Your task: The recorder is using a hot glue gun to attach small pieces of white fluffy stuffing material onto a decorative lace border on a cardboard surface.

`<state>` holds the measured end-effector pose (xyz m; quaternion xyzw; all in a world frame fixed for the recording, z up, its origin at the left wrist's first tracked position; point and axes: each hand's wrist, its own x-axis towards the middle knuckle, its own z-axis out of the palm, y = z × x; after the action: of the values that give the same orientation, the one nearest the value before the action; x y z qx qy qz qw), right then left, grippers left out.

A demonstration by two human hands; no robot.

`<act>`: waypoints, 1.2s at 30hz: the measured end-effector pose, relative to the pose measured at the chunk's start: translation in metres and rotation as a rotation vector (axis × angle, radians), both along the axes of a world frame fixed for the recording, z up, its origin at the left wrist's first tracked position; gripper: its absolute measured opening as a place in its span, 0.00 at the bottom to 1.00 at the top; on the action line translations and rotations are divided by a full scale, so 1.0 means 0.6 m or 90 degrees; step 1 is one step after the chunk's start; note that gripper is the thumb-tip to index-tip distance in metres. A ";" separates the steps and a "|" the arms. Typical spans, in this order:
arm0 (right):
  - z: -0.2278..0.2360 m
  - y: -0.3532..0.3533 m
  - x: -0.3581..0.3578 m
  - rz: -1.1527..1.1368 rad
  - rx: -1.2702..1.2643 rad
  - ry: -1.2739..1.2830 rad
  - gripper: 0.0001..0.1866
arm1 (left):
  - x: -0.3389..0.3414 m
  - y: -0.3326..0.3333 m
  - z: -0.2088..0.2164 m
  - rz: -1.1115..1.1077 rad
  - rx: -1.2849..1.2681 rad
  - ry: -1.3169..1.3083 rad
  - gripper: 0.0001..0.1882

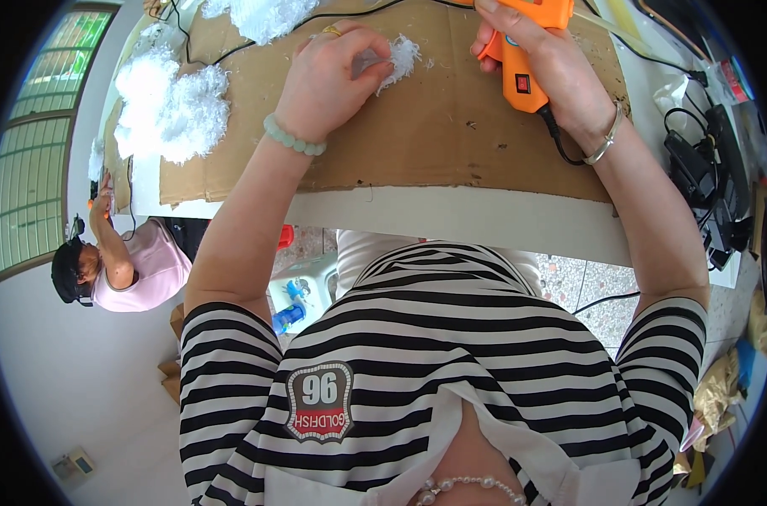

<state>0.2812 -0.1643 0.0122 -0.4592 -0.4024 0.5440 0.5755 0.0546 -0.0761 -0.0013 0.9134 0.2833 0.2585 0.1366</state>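
My right hand is wrapped round an orange hot glue gun with a red switch on its grip. A finger rests near its trigger, and the nozzle end runs out of view at the top. My left hand, with a ring and a pale green bead bracelet, pinches a small tuft of white shredded fibre between thumb and fingers. The tuft is just above or on the brown cardboard sheet; I cannot tell which. A gap of bare cardboard separates the two hands.
A fluffy white fibre pile lies left of my left hand, another pile at the far edge. A black cord crosses the cardboard. Black adapters and cables crowd the right side. A person in pink works at the left.
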 end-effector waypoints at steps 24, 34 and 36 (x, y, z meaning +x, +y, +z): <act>0.009 0.058 -0.090 0.004 -0.042 0.115 0.13 | -0.033 0.023 -0.001 -0.004 -0.228 -0.138 0.17; 0.002 0.059 -0.086 0.006 -0.053 0.132 0.15 | -0.036 0.002 0.006 -0.099 0.069 -0.074 0.17; 0.001 0.060 -0.085 0.018 -0.064 0.143 0.15 | -0.039 0.005 0.007 -0.127 0.138 -0.067 0.15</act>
<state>0.2300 -0.1285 0.0125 -0.4176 -0.3141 0.6198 0.5855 0.0313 -0.0731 0.0028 0.9317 0.1537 0.3200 0.0768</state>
